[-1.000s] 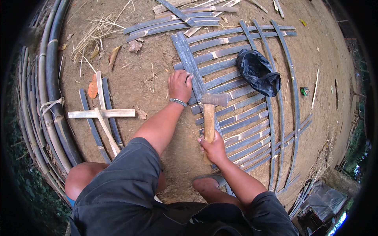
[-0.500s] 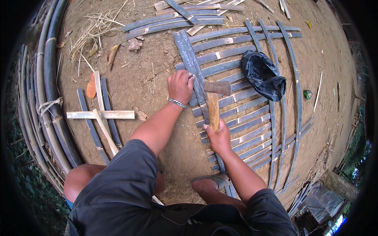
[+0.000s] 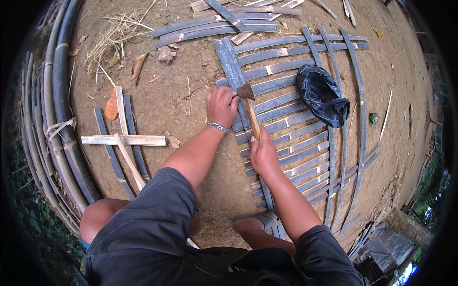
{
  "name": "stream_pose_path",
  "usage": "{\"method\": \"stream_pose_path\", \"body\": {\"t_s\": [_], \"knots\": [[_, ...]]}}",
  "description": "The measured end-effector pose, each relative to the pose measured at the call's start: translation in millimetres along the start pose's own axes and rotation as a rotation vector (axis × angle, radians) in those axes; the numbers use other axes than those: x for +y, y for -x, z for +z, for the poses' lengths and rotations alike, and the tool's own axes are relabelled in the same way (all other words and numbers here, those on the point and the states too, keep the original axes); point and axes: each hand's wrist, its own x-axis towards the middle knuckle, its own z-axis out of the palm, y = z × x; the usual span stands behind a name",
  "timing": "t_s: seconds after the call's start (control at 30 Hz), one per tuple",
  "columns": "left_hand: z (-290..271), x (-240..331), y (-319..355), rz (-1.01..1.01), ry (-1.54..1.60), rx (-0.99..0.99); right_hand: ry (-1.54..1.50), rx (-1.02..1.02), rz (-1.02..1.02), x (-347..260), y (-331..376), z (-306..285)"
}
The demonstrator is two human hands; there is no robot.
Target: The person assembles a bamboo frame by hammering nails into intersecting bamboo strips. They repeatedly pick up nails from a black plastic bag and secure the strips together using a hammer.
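Note:
My left hand (image 3: 222,106) is closed in a pinch on a thin nail-like piece, mostly hidden by the fingertips, over a wide dark bamboo slat (image 3: 230,62). In my right hand (image 3: 265,152) is a hatchet, gripped by its wooden handle (image 3: 252,118). The rusty hatchet head (image 3: 246,91) is right beside my left thumb, its narrow back toward the pinched piece and its flared edge to the right. Beneath the wide slat, a row of split bamboo strips (image 3: 281,85) lies crosswise, forming a lattice on the ground.
A black plastic bag (image 3: 322,95) rests on the lattice, near long upright strips (image 3: 358,90). A green tape measure (image 3: 373,117) lies farther right. Crossed bamboo pieces (image 3: 123,140) are at left, beside long bamboo poles (image 3: 62,90). More strips (image 3: 214,31) lie at the far side. My sandalled foot (image 3: 253,224) is by the lattice's near end.
My right hand has raised and swung the hatchet leftward, bringing its head from the right of the wide slat to my left fingertips. My left hand keeps its pinch on the slat.

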Motion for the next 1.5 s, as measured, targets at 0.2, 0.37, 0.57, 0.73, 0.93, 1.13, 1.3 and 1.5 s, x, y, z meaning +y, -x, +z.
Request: {"method": "stream_pose_path", "body": {"t_s": [0.2, 0.37, 0.57, 0.73, 0.93, 1.13, 1.3, 1.5], "knots": [[-1, 3, -4, 0.005, 0.042, 0.014, 0.012, 0.016, 0.01, -2, -4, 0], [-2, 1, -3, -0.001, 0.039, 0.013, 0.015, 0.043, -0.026, -17, -11, -11], [-2, 2, -1, -0.01, 0.028, -0.012, 0.081, -0.081, 0.037, -2, -11, -9], [-4, 0, -1, 0.008, 0.037, 0.007, -0.018, 0.076, -0.047, -6, -2, -7], [-4, -1, -3, -0.022, 0.048, -0.018, 0.036, 0.045, -0.017, 1, -7, -3], [-1, 1, -2, -0.024, 0.063, -0.015, 0.049, -0.031, 0.064, 2, -6, -8], [-18, -10, -2, -0.144, 0.228, -0.16, -0.054, 0.118, -0.022, -1, 4, -17], [-63, -28, -7, 0.105, -0.169, -0.303, -0.103, 0.043, 0.074, 7, 16, -19]]}}
